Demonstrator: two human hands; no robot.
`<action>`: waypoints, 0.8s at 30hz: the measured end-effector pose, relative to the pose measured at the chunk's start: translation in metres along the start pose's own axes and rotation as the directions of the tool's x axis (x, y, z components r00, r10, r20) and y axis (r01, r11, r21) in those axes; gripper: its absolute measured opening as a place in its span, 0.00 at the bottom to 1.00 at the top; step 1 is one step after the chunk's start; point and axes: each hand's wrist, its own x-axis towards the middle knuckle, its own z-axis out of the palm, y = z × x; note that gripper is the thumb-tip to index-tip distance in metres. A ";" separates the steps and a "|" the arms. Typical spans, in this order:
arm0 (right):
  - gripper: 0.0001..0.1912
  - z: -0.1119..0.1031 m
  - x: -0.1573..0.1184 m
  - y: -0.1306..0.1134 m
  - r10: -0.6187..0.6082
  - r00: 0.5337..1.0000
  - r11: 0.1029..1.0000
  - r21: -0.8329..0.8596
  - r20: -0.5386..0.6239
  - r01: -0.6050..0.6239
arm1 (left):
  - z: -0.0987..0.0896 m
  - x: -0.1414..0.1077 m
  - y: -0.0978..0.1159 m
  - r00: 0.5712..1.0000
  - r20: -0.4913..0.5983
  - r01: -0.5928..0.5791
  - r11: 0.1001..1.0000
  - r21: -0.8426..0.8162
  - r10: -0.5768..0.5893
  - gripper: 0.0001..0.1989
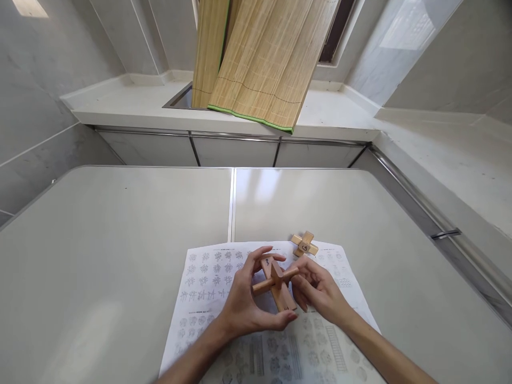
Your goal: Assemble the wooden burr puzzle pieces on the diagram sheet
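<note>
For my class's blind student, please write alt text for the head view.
Left hand holds crossed wooden pieces, right hand at one end, above a printed sheet on a pale table. A wooden cross rests at the sheet's far edge; beyond, a slatted mat drapes over a counter.

Above the paper (208, 306) on the table (120, 234) is one block puzzle (277, 276), with a second puzzle (305, 245) behind, rightward.

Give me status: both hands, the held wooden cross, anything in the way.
Left hand gripping wooden cross. Right hand at rod's end, grip unclear. Second cross beyond right hand, at sheet's far edge. No obstruction seen.
</note>
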 end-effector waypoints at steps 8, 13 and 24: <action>0.15 -0.003 -0.001 0.001 -0.001 0.999 1.000 0.019 0.046 0.000 | 0.000 -0.002 -0.002 1.000 -0.010 -0.014 1.000 0.008 0.014 0.48; 0.14 -0.002 -0.001 -0.001 -0.007 0.999 1.000 0.009 0.051 0.007 | -0.001 -0.002 -0.006 0.999 -0.038 -0.035 0.999 0.033 0.036 0.46; 0.20 -0.007 -0.001 0.005 0.022 0.997 1.000 0.013 0.079 -0.023 | 0.001 -0.003 -0.009 0.994 -0.013 -0.106 0.980 0.167 0.109 0.47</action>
